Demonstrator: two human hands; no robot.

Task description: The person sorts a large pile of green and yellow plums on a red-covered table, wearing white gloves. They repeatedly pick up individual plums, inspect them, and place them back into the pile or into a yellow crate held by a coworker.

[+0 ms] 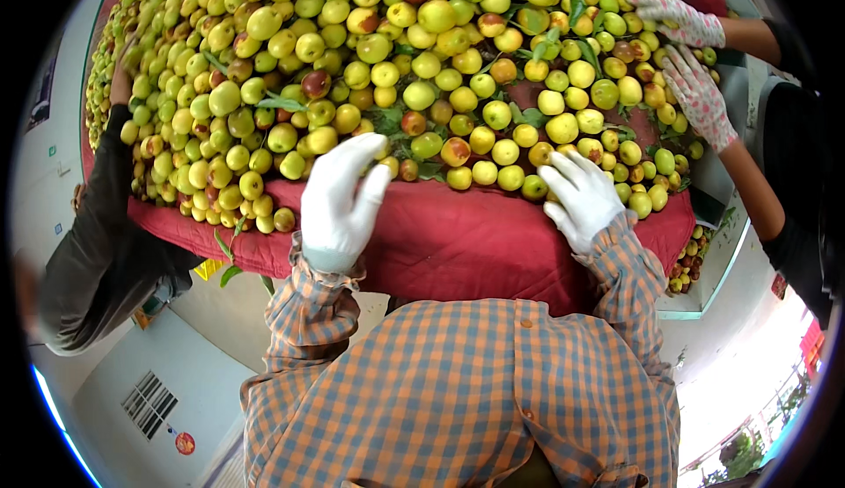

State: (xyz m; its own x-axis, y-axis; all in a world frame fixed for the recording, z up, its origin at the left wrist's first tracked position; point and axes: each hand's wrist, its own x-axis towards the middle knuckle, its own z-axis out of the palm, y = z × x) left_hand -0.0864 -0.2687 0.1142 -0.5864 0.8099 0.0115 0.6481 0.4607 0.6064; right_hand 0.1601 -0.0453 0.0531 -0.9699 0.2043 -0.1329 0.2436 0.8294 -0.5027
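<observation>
A thick heap of yellow-green jujubes (418,96), some with red-brown patches, covers a table draped in red cloth (462,237). At the heap's near edge is my left hand (342,194) in a white glove, thumb and fingers apart. Small jujubes (408,170) lie just beyond those fingertips; whether they touch is partly hidden. My right hand (582,197), also white-gloved, rests palm down at the near edge farther right. Its spread fingers reach over the front fruit, beside a yellow jujube (540,154) and a greener one (534,187).
Green leaves (528,116) are scattered among the fruit. At right, another person's two dotted-gloved hands (700,92) lie on the heap. A dark-sleeved arm (99,224) reaches in from the left. Below the right end, a pale bin (709,283) holds redder fruit (686,263).
</observation>
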